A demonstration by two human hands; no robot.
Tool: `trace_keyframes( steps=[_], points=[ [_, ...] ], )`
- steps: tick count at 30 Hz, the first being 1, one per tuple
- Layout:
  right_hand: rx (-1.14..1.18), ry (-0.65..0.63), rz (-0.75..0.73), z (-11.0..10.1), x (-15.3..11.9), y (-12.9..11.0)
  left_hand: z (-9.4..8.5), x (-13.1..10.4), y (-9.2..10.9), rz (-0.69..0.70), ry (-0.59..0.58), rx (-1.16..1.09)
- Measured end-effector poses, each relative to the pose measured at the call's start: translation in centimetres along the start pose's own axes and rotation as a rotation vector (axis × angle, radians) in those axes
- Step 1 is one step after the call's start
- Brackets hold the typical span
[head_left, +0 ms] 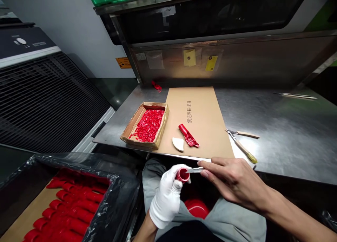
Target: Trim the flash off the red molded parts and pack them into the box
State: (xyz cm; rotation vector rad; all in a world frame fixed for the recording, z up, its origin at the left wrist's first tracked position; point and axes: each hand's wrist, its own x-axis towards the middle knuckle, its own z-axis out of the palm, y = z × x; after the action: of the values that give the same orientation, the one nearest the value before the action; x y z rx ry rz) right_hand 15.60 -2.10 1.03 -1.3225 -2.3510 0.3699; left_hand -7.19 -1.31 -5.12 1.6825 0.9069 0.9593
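Observation:
My left hand (166, 196), in a white glove, is wrapped round a red tubular part (183, 175) whose round opening faces up toward me. In my bare right hand (231, 177) is a thin metal blade (195, 170), its tip at the rim of that opening. Both hands are over my lap, just off the table's front edge. On the cardboard sheet (202, 112) beyond them lie another red part (188, 136) and a small off-white wedge-shaped piece (178, 144).
A cardboard box (163, 129) of small red scraps stands left on the metal table (263, 119). Pliers (243, 143) and thin rods (298, 96) lie right. A red scrap (157, 86) lies at the back. A black-lined bin (116, 200) at lower left holds several red parts.

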Motion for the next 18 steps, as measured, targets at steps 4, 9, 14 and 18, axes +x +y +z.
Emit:
trace_keyframes(
  steps=[4, 9, 14, 18],
  points=[
    [0.012, -0.007, 0.034, 0.44, -0.49, -0.43, 0.02, -0.1, -0.63, -0.025, 0.041, 0.024],
    [0.058, -0.007, 0.058, 0.87, -0.79, -0.89, -0.28, 0.17, -0.45, -0.026, 0.081, -0.019],
    [0.131, 0.027, 0.05, 0.48, -0.41, -0.76, -0.65, 0.35, 0.06, 0.02, 0.104, -0.009],
    [0.018, 0.079, 0.023, 0.29, 0.16, -0.32, -0.74, 0.2, 0.07, 0.033, 0.083, -0.008]
  ],
)
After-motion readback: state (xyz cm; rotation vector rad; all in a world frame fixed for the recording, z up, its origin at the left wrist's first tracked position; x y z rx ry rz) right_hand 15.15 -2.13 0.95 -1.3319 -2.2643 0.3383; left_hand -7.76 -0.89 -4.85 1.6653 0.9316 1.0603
